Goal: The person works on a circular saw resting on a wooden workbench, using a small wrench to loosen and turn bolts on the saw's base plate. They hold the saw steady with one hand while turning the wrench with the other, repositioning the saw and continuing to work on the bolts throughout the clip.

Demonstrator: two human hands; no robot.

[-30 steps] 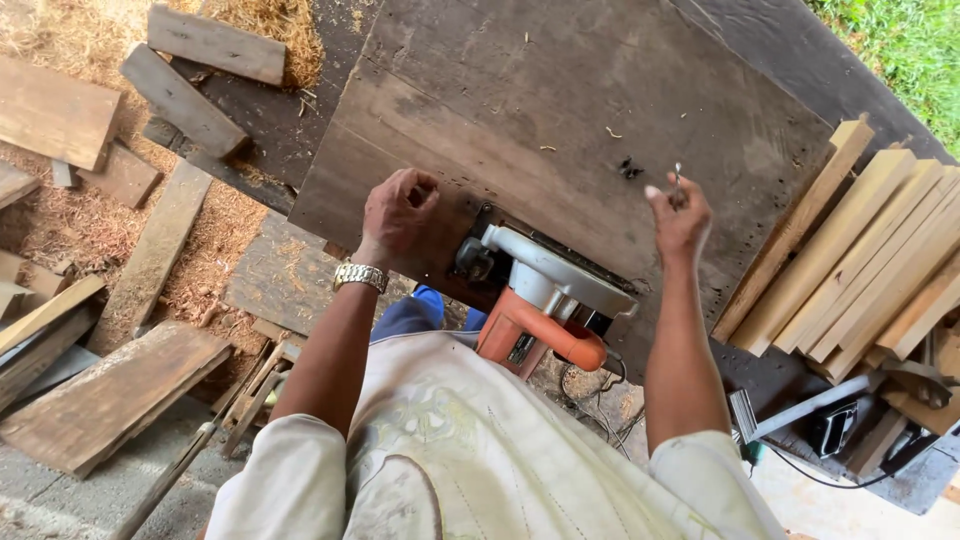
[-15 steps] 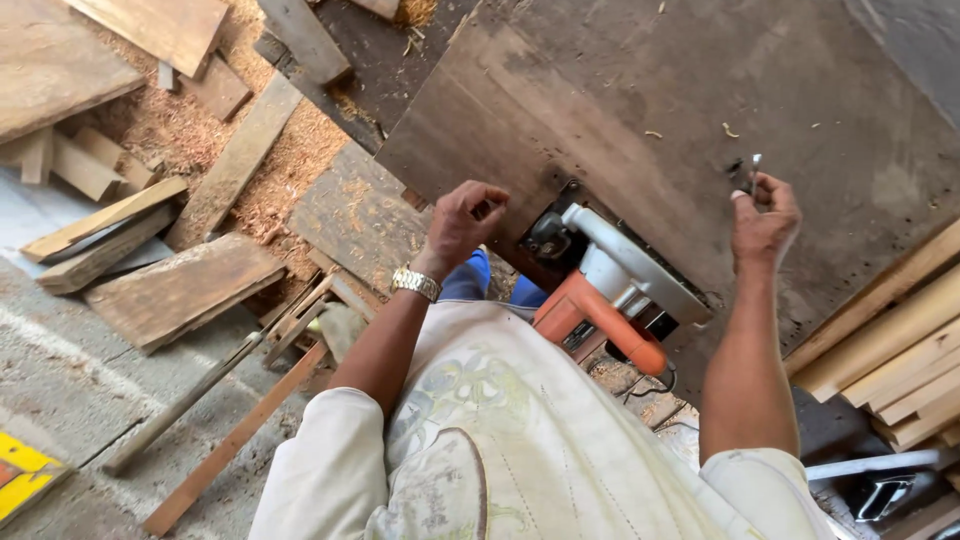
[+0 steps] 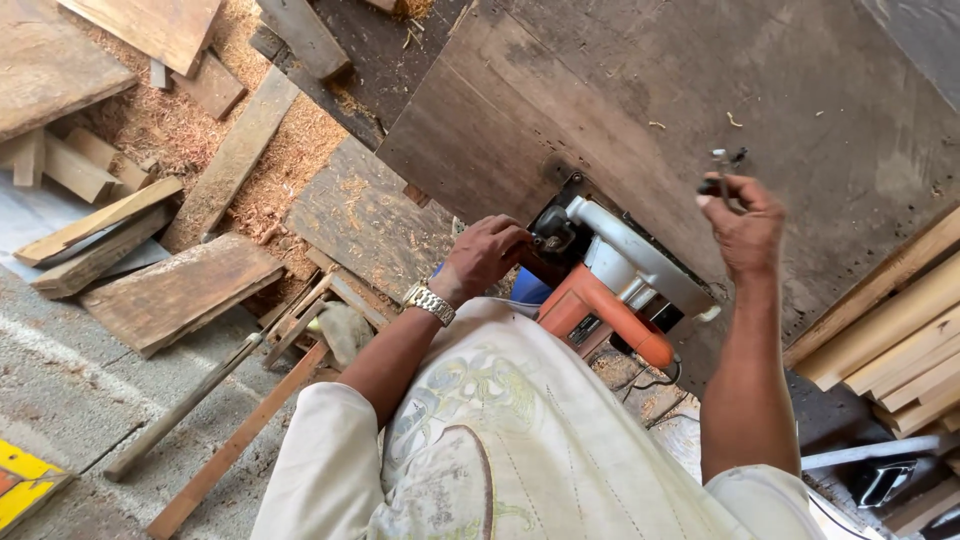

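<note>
Saw (image 3: pixel 610 280) is mounted under the near edge of the board (image 3: pixel 700 90), so it is reached from below. Left hand (image 3: pixel 485 255) fingers are closed on its knob; right hand (image 3: pixel 740 215) fingers pinch a small key (image 3: pixel 722 165), raised clear.

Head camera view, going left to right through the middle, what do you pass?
Scrap planks → wristwatch → left hand → orange circular saw → right hand holding a small metal tool → stacked pale boards.
</note>
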